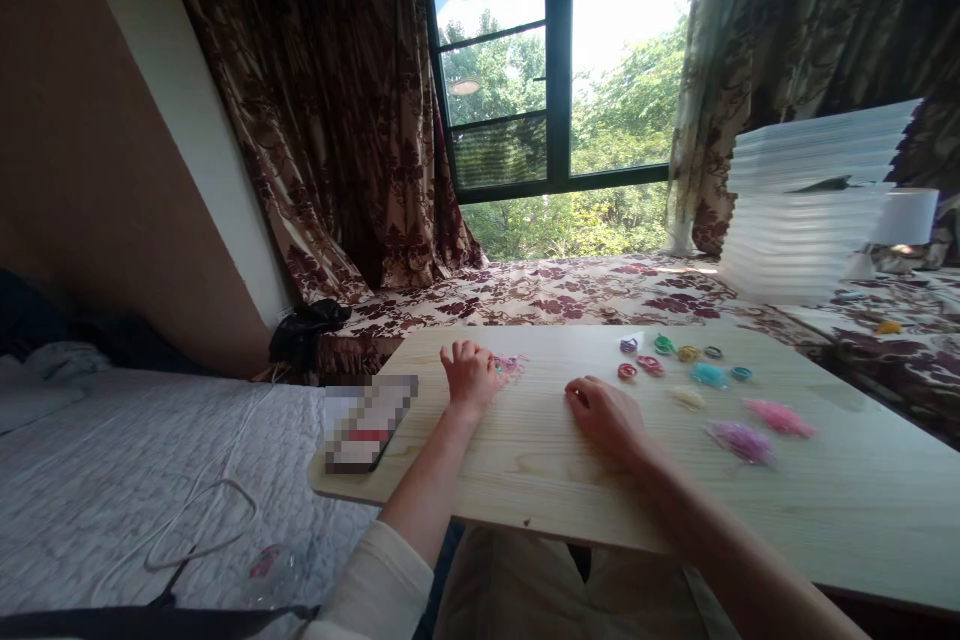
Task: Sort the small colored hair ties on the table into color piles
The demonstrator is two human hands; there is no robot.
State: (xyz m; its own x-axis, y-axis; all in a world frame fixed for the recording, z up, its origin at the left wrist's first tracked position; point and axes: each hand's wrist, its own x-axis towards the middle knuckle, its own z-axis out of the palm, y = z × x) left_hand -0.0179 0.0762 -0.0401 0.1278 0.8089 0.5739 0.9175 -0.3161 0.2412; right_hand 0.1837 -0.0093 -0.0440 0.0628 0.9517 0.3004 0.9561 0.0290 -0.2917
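A small loose pile of thin, multicoloured bands (513, 368) lies on the wooden tabletop (517, 460). My left hand (470, 375) rests at the pile's left edge with its fingers curled down, its thumb side against the bands. Whatever it may hold is hidden under the fingers. To the right of the pile, my right hand (602, 412) lies on the table, fingers bent inward and closed. I cannot make out anything in it. Near its right side are a red band bundle (627, 372) and a pale yellow bundle (688, 399).
Farther right lie a turquoise bundle (709, 376), a purple bundle (741, 442), a pink bundle (780, 417) and a green bundle (664, 344). A blurred phone-like slab (371, 425) sits at the left table edge. White cable (202, 495) loops over the bed (112, 480).
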